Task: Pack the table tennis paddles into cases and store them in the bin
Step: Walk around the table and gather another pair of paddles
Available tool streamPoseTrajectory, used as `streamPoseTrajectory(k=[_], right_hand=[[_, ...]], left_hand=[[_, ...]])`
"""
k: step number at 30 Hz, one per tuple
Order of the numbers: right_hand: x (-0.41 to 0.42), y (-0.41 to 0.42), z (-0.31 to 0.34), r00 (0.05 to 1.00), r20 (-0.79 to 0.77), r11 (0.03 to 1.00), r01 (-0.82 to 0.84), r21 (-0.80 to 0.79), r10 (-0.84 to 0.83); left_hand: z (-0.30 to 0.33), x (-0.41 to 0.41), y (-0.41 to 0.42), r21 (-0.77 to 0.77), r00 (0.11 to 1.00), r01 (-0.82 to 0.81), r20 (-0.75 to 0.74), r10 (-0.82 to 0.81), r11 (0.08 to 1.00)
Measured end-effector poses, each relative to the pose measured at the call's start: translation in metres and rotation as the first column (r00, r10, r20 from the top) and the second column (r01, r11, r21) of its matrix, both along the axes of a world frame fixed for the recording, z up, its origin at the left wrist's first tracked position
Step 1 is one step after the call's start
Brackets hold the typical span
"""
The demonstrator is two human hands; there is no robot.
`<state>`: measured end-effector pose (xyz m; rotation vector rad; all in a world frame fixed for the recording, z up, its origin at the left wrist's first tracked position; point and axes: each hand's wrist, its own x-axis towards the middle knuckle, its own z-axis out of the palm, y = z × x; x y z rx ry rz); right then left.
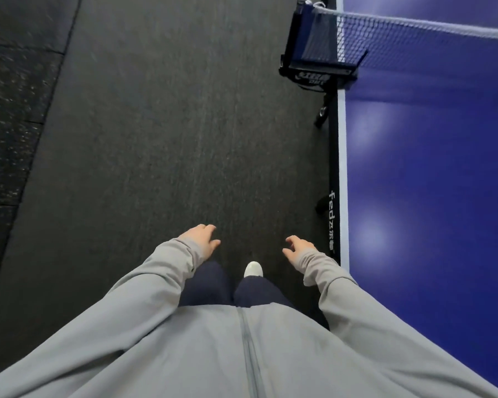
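Both hands are held out low in front of the body, over a dark carpeted floor [170, 139]. The left hand [203, 238] is loosely spread with relaxed fingers and nothing is held in it; the right hand [298, 249] is likewise slack, fingers slightly bent, and nothing is gripped. Grey sleeves [156, 282] cover both arms to the wrists, and a white shoe tip [253, 268] is seen between the hands below dark trousers. To the right, the blue desk [429, 168] with its white edge line runs along the view, just beside the right hand. A net [414, 38] is stretched across it, clamped by a black post bracket [314, 53] that juts out over the floor. Paddles, cases and bin cannot be seen.
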<state>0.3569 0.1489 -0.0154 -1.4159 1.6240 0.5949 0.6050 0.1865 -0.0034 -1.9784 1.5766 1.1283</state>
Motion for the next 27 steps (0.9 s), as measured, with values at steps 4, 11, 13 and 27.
streamPoseTrajectory(k=[4,11,13,27], right_hand=[[0.013,-0.039,-0.003,0.999,-0.038,0.998,0.035,0.043,-0.034],[0.096,-0.125,-0.011,0.997,-0.064,0.997,-0.046,0.058,0.049],[0.129,-0.155,-0.007,0.996,-0.056,0.997,-0.060,0.045,0.062],[0.302,-0.371,0.023,0.963,0.042,0.963,-0.265,-0.046,0.267]], left_hand=[[0.004,0.029,-0.038,0.035,0.997,-0.072,-0.032,0.073,0.997],[-0.006,0.117,-0.113,0.165,0.993,-0.117,-0.006,0.120,0.979],[-0.005,0.148,-0.141,0.167,0.993,-0.114,-0.004,0.116,0.979],[-0.006,0.260,-0.357,0.151,1.000,-0.016,-0.006,0.017,0.988]])
